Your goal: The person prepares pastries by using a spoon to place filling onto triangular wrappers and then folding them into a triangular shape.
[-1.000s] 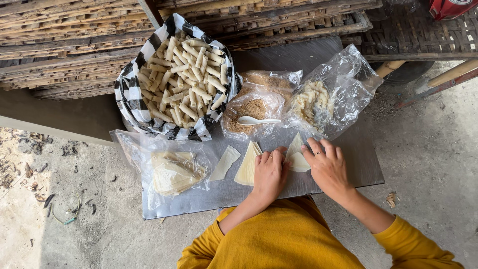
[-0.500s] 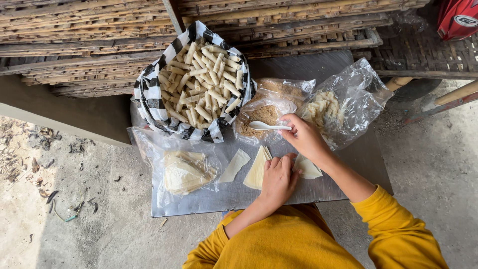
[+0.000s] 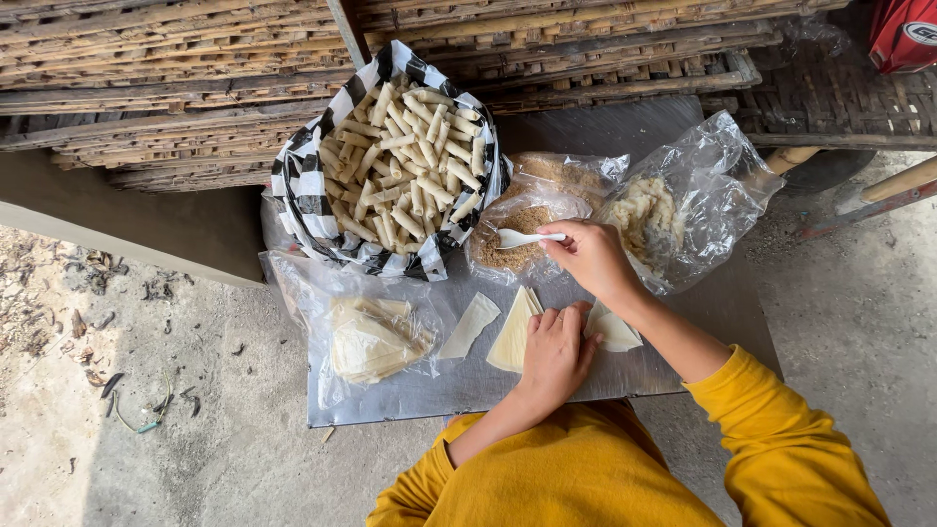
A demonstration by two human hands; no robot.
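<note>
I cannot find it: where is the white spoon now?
The white spoon is in the right hand, its bowl in the bag of brown filling, right of the checkered bag of rolls.

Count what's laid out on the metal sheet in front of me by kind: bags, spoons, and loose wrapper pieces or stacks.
Clear plastic bags: 3
Checkered bag of rolls: 1
White spoon: 1
Loose wrapper pieces or stacks: 3
Total: 8

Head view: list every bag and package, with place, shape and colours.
Checked bag: upper left, black and white, open, full of pale rolls.
Wrapper bag: lower left, clear, flat pale sheets.
Crumb bag: centre, clear, brown filling; right hand holds white spoon there.
Noodle bag: right, clear, crumpled.
</note>
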